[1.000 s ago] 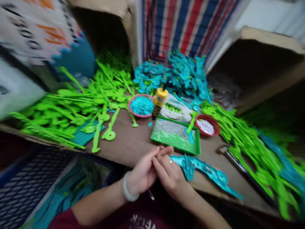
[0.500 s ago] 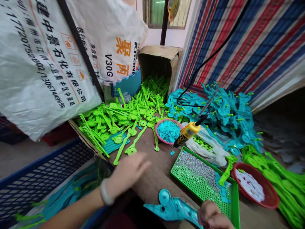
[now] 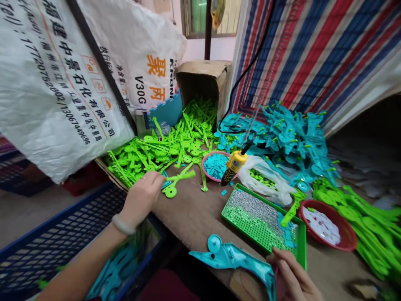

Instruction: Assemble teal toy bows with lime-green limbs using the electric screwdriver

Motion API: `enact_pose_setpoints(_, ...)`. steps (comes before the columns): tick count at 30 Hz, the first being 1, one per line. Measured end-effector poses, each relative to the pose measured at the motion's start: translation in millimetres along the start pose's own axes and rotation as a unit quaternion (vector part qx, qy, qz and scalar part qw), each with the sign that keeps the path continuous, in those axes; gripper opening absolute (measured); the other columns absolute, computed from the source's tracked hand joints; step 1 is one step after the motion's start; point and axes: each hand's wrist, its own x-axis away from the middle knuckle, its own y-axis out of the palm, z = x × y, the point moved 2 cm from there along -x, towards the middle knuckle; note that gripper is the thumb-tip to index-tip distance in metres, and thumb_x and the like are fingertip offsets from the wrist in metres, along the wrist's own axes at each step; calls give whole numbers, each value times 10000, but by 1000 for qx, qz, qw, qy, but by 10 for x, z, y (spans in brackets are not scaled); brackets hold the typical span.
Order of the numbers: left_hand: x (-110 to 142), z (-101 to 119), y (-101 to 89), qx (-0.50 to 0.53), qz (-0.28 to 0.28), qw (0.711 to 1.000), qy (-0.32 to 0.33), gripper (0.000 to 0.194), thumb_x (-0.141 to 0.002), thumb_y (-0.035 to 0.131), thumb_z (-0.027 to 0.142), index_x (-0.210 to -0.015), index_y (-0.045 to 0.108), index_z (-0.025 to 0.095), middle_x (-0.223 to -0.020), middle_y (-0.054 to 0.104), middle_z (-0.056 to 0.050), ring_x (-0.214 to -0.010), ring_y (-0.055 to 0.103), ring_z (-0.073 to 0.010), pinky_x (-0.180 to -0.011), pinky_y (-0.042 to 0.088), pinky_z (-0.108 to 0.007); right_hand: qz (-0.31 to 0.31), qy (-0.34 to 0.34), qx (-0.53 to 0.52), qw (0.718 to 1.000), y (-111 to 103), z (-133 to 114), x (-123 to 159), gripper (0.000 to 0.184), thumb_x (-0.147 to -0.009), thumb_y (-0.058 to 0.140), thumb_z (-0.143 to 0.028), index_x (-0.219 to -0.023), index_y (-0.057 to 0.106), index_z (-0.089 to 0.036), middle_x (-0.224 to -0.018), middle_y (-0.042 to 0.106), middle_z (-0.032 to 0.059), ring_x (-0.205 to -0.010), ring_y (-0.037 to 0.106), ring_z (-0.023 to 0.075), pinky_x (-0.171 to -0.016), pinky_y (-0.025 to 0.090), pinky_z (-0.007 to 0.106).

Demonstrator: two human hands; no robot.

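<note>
My left hand, with a pale band at the wrist, is closed on a long green plastic part at the near edge of the green pile. One end of that part sticks out to the right of my fingers. A glossy blue plastic piece with a round disc lies at the table's front edge. Close to its right end is my right hand, thumb and fingers pinched together. What they pinch, if anything, is too small to make out.
A green tray holds small metal pieces. Around it are a yellow-and-black electric screwdriver hanging on a coil, a pink bowl of blue chips, a red bowl and a blue heap. A blue crate stands lower left.
My left hand has moved left and away from me to the green pile and taken hold of a green part. My right hand remains by the blue piece. The view has shifted slightly.
</note>
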Motion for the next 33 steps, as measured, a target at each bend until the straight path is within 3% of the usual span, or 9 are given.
enact_pose_setpoints(6,399,495,57,224,-70,937,260,243,-930,554,259,-1067,754,278,-1044,767,-91,-1132,678,-287,-1017,509,-449,-175,-62,45,982,698,-316,220,185,-939,594,-395,-928,707,-250,-1188,669,66,-1120,628,226,-1006,489,379)
enact_pose_setpoints(9,441,707,249,368,-93,912,156,177,-778,768,310,-955,779,310,-973,777,-78,-1033,714,-316,-1009,517,-473,-283,-63,124,949,969,-373,372,236,-986,506,-390,-927,666,-228,-947,681,42,-910,635,181,-846,504,309)
enact_pose_setpoints(12,524,1120,402,494,-57,867,28,188,-818,738,374,-980,754,279,-1031,760,-81,-1058,697,-276,-1065,470,-472,-204,-128,180,954,1040,-338,499,245,-1012,443,-369,-921,616,-222,-857,621,29,-801,581,163,-740,474,283)
enact_pose_setpoints(14,649,1447,504,627,-86,769,-88,297,-883,662,410,-1123,695,240,-1128,729,-96,-1122,664,-249,-1057,475,-439,-147,-187,212,948,1046,-271,554,232,-1019,415,-326,-936,606,-223,-900,611,46,-850,576,176,-784,476,304)
enact_pose_setpoints(17,809,1790,597,701,-132,687,-140,390,-903,613,480,-1177,634,203,-1136,716,-117,-1083,672,-243,-969,525,-394,-103,-250,211,939,1009,-198,579,201,-998,454,-308,-946,632,-230,-998,625,79,-988,572,215,-902,477,375)
enact_pose_setpoints(20,820,1757,631,714,-97,671,-176,368,-926,566,514,-1126,607,208,-1079,723,-89,-1038,675,-220,-927,528,-359,-30,-183,45,982,870,-251,551,177,-973,515,-365,-943,636,-239,-970,641,63,-949,605,206,-900,506,397)
enact_pose_setpoints(23,812,1584,644,696,-98,686,-187,346,-873,663,492,-1050,632,196,-994,729,-70,-986,681,-218,-882,532,-329,-69,-10,-136,988,818,-370,527,177,-935,590,-397,-970,645,-233,-707,553,-20,-643,561,127,-659,527,289)
enact_pose_setpoints(28,966,1523,642,685,-156,683,-201,385,-849,694,465,-1136,676,208,-1142,706,-72,-1169,612,-226,-974,481,-293,-195,31,-53,979,995,-416,522,159,-852,703,-347,-852,710,-188,-856,606,4,-657,561,82,-605,491,220)
enact_pose_setpoints(33,968,1513,563,738,-219,583,-258,472,-890,647,454,-1302,598,230,-912,698,-9,-909,673,-154,-822,524,-248,-165,95,-143,971,938,-356,452,167,-901,645,-337,-960,681,-184,-758,618,-12,-717,646,104,-738,570,275)
